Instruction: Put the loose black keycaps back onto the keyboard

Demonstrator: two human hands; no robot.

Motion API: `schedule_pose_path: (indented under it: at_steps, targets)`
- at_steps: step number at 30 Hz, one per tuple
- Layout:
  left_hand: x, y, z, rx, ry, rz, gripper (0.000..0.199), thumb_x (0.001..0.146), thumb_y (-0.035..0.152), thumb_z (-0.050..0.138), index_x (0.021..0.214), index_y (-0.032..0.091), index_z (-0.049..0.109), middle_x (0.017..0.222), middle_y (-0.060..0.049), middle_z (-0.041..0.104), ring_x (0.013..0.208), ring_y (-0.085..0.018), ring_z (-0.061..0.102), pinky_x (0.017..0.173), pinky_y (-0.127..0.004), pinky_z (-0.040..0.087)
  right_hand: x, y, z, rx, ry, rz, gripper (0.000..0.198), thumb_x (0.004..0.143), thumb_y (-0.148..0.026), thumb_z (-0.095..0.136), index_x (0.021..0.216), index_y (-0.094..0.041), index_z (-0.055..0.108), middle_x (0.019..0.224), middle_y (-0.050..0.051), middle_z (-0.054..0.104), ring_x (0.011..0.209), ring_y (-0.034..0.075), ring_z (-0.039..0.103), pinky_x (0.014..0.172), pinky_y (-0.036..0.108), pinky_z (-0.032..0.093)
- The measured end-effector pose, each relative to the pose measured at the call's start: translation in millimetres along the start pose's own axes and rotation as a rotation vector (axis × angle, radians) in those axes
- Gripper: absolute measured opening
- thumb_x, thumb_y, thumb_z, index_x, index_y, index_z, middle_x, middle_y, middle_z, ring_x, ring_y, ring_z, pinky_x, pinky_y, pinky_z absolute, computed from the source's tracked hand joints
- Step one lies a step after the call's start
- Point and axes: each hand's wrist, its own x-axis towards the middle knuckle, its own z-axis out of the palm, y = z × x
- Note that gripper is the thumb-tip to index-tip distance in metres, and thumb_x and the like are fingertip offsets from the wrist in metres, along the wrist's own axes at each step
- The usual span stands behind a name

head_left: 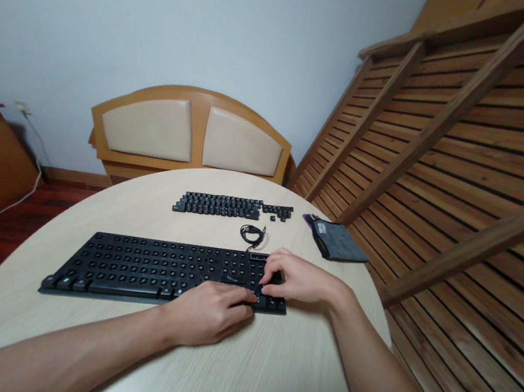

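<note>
A black keyboard (132, 261) lies on the table, most of its switches bare of keycaps. Keys still cover its bottom row, including a long space bar (122, 289). My left hand (214, 311) rests palm down over the lower right part, its fingers stretched toward the number pad. Over the number pad, my right hand (289, 276) has thumb and index finger curled together in a pinch; whatever is between them is too small and dark to make out. Behind the keyboard, loose black keycaps (220, 205) are laid out in rows, with a smaller group (279, 211) to their right.
A coiled black cable (252, 234) sits behind the keyboard. On the right of the round table (177, 228) lies a grey pouch (341, 242). A slatted wooden frame (448, 152) leans along the right side, and a headboard (193, 129) stands beyond the table.
</note>
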Motion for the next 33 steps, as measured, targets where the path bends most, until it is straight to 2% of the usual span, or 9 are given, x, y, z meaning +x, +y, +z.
schedule_pose_path:
  at_steps: [6, 10, 12, 19, 27, 33]
  targets:
    - [1.3, 2.0, -2.2, -0.007, -0.023, -0.018, 0.020, 0.099, 0.016, 0.044, 0.105, 0.014, 0.063, 0.113, -0.009, 0.065, 0.086, -0.019, 0.068, 0.077, -0.034, 0.062, 0.8, -2.1, 0.7, -0.022, 0.018, 0.032, 0.011, 0.075, -0.026, 0.080, 0.083, -0.020, 0.077, 0.092, 0.005, 0.072, 0.102, 0.023, 0.061, 0.089, 0.032, 0.044]
    - [1.2, 2.1, -2.0, -0.007, -0.026, -0.018, 0.019, 0.097, 0.016, 0.045, 0.105, 0.014, 0.063, 0.114, -0.009, 0.065, 0.086, -0.019, 0.069, 0.076, -0.034, 0.062, 1.3, -3.3, -1.9, -0.011, 0.002, -0.017, 0.011, 0.083, -0.029, 0.073, 0.081, -0.020, 0.079, 0.085, 0.004, 0.074, 0.098, 0.022, 0.062, 0.091, 0.032, 0.043]
    - [0.9, 1.8, -1.4, -0.001, -0.025, -0.014, 0.019, 0.097, 0.016, 0.046, 0.106, 0.015, 0.063, 0.116, -0.010, 0.065, 0.088, -0.020, 0.069, 0.077, -0.035, 0.062, 1.6, -2.7, -2.9, -0.010, -0.002, -0.032, 0.016, 0.086, -0.031, 0.070, 0.080, -0.020, 0.080, 0.083, 0.004, 0.074, 0.096, 0.022, 0.063, 0.091, 0.032, 0.043]
    - [0.9, 1.8, 0.1, 0.032, -0.002, -0.011, 0.019, 0.097, 0.018, 0.047, 0.108, 0.014, 0.062, 0.134, -0.014, 0.062, 0.105, -0.025, 0.069, 0.086, -0.040, 0.061, 2.9, -0.5, -1.6, 0.028, -0.004, -0.024, 0.013, 0.082, -0.029, 0.072, 0.082, -0.020, 0.080, 0.082, 0.004, 0.075, 0.091, 0.021, 0.065, 0.088, 0.030, 0.046]
    - [2.3, 4.9, -2.9, 0.032, -0.022, -0.025, 0.021, 0.096, 0.019, 0.048, 0.111, 0.014, 0.063, 0.134, -0.014, 0.062, 0.110, -0.027, 0.067, 0.091, -0.042, 0.059, 1.7, -4.5, -0.9, 0.027, 0.007, 0.061, 0.012, 0.080, -0.022, 0.069, 0.080, -0.019, 0.080, 0.082, 0.005, 0.076, 0.086, 0.021, 0.066, 0.079, 0.028, 0.049]
    - [4.0, 7.0, -6.0, 0.025, -0.032, -0.041, 0.020, 0.096, 0.021, 0.049, 0.110, 0.015, 0.063, 0.133, -0.013, 0.063, 0.109, -0.026, 0.066, 0.092, -0.042, 0.057, 2.7, -4.3, -0.3, 0.005, 0.003, 0.070, 0.012, 0.080, -0.021, 0.068, 0.079, -0.018, 0.080, 0.080, 0.005, 0.075, 0.083, 0.020, 0.066, 0.077, 0.027, 0.048]
